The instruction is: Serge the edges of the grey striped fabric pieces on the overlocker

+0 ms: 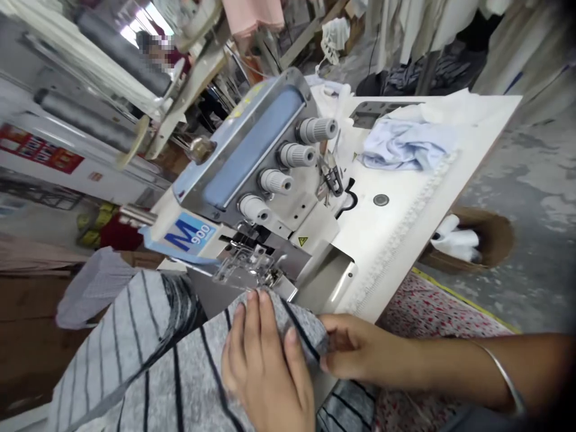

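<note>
The left hand (265, 366) lies flat on the grey striped cloth (180, 366), fingers straight and close together, the tips pointing toward 12 o'clock and stopping just short of the presser foot (252, 267). The right hand (355, 351) comes in from 3 o'clock; its thumb and fingers are pinched on the folded edge of the cloth, with the thumb on top. A thin metal bangle (504, 372) circles the right wrist.

The cloth sits at the 6 o'clock side of the sewing machine (252, 174), its leading edge tucked right up to the foot. Its long axis runs from about 7 o'clock toward 1 o'clock, and the dark stripes follow roughly the same line.

On the machine face, 4 ribbed tension knobs (288, 156) stand in 1 slanted row. A label at 9 o'clock of the foot reads M 900. On the white table (405, 228), 1 crumpled pale blue piece of cloth (405, 147) rests at 1 o'clock, well apart from both hands. 1 brown basket (490, 240) holding white scraps hangs just off the table edge at 3 o'clock.
</note>
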A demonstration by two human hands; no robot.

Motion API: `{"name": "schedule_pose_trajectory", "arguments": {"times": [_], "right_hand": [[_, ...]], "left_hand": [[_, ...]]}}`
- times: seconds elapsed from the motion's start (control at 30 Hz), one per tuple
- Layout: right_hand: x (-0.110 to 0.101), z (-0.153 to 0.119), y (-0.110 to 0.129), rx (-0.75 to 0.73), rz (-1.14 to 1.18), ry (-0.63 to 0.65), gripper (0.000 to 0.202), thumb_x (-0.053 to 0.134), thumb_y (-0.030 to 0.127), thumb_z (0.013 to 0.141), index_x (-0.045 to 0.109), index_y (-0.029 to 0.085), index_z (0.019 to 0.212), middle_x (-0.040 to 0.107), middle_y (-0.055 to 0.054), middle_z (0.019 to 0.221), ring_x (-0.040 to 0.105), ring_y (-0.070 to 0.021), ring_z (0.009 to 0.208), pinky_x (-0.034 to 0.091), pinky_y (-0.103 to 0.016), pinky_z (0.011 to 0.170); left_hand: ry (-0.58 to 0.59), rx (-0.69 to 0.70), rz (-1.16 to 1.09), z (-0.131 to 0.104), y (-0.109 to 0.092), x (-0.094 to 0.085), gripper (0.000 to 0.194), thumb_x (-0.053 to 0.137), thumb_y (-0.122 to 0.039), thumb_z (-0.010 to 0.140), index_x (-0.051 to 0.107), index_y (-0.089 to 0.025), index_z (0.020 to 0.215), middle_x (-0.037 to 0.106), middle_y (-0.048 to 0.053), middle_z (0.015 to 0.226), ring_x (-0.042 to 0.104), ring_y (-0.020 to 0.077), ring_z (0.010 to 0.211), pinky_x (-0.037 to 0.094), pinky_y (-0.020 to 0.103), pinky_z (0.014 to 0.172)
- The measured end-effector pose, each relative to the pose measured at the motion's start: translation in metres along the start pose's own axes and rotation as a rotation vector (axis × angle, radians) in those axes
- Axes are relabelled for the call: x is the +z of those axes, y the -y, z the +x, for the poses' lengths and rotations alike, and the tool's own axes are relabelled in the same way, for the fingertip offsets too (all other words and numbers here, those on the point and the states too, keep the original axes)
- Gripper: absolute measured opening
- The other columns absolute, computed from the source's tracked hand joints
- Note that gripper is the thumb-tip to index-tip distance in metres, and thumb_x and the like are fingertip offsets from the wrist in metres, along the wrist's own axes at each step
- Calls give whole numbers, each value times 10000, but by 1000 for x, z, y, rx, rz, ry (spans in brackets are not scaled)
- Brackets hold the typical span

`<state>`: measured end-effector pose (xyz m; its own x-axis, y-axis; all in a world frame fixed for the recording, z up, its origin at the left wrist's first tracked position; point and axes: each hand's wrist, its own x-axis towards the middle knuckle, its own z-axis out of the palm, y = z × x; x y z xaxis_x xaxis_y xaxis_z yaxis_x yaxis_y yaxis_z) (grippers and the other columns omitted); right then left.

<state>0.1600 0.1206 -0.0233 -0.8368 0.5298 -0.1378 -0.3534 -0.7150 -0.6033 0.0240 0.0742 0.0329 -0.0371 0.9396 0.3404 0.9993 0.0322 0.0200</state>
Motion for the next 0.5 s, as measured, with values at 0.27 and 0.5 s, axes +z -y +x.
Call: {"name": "schedule_pose_trajectory", "arguments": {"times": [0.27, 0.5], "right_hand": [[2, -1, 2, -20, 38, 0, 287, 709, 247, 712, 688, 182, 990, 661, -2, 845, 626, -188, 886, 474, -323, 884], [19, 1, -7, 59, 53, -96, 259, 683, 330, 723, 724, 127, 878, 652, -9, 766, 611, -140, 743, 510, -301, 791]], "left_hand": [[18, -25, -53, 16, -19, 3, 572, 376, -290, 957, 230, -220, 1507, 354, 183, 1513, 303, 395, 1379, 258, 653, 1061], [-22, 21, -135, 30, 4, -6, 342, 334, -316, 983, 513, -141, 1215, 498, 169, 1392, 423, 325, 1304, 361, 515, 1041]]}}
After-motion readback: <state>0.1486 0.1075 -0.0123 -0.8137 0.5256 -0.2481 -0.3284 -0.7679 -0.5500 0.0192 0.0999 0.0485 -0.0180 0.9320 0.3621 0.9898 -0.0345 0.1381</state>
